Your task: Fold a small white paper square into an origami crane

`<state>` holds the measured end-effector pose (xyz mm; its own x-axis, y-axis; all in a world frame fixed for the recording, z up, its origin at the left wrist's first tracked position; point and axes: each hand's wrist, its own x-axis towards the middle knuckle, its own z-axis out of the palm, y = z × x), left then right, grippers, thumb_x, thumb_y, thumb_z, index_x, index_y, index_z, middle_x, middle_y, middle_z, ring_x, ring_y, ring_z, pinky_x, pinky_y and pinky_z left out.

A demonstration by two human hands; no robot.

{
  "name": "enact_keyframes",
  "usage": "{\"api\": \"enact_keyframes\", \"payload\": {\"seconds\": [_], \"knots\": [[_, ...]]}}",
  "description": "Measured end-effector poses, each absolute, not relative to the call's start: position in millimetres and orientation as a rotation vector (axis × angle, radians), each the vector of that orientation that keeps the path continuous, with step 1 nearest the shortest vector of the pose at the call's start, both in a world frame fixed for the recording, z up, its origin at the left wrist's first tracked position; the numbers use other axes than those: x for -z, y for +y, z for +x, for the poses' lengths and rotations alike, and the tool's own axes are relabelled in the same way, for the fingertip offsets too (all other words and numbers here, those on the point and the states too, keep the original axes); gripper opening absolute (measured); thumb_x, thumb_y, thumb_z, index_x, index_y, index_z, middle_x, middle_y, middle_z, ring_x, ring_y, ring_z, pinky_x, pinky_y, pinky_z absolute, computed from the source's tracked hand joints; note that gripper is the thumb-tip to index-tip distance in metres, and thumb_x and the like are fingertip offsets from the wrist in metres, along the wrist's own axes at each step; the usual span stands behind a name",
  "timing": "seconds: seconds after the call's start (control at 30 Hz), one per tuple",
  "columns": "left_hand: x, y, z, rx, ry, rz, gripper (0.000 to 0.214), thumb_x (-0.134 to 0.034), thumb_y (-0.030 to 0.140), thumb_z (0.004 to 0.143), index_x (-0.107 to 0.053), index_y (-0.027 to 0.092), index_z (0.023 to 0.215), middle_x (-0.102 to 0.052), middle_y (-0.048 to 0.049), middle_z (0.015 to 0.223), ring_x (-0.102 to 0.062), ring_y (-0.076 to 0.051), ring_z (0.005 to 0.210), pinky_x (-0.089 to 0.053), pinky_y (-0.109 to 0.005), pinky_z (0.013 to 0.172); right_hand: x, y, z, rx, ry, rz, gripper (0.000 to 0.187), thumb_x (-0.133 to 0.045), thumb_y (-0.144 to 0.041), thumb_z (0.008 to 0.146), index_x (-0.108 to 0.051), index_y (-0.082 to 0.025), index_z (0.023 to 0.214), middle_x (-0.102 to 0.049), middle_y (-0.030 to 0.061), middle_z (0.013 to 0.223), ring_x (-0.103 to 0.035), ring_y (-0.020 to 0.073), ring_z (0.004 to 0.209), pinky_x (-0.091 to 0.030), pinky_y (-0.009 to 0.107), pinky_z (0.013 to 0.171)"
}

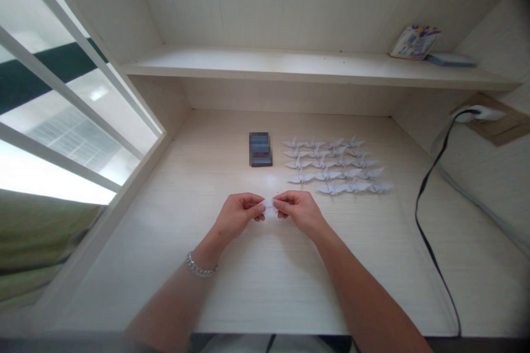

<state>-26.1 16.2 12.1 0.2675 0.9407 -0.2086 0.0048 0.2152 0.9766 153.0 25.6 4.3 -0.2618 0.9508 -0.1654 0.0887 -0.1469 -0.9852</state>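
Between my two hands is a small piece of folded white paper (269, 207), held above the desk. My left hand (242, 210) pinches its left side between thumb and fingers. On its right side, the thumb and fingers of my right hand (298, 209) are closed. The fingers cover much of the paper, so its exact fold is hard to make out. Beyond my right hand, several white paper cranes (331, 175) stand in rows on the desk.
A dark rectangular object (260, 149), blurred, lies behind my hands on the desk (199, 160). A black cable (423, 187) runs from a wall socket (488, 114) down the right side. Above, a shelf (248, 60) holds a small colourful box (415, 42). Bed rails (62, 88) border the left.
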Motion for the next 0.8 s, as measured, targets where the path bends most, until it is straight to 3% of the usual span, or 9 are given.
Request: {"api": "enact_keyframes", "payload": {"seconds": [0.4, 0.8], "knots": [[-7.7, 13.7, -24.7, -0.822, 1.091, 1.099, 0.031, -0.068, 0.036, 0.065, -0.067, 0.01, 0.081, -0.067, -0.0081, 0.074, -0.061, -0.015, 0.064, -0.05, -0.027, 0.061, -3.8, 22.2, 151.0, -1.44, -1.496, -1.261, 0.022, -0.061, -0.035, 0.071, -0.067, -0.014, 0.076, -0.061, 0.0016, 0.058, -0.055, 0.0118, 0.052, -0.043, 0.023, 0.051], [-5.4, 14.7, -20.9, -0.837, 1.165, 1.101, 0.028, -0.069, 0.037, 0.063, -0.066, 0.01, 0.071, -0.064, -0.0036, 0.064, -0.057, -0.011, 0.056, -0.051, -0.025, 0.056, -7.7, 22.1, 152.8, -1.294, -1.57, -1.328, 0.016, -0.059, -0.03, 0.073, -0.067, -0.016, 0.076, -0.063, 0.0016, 0.059, -0.056, 0.0129, 0.053, -0.043, 0.023, 0.053]]}}
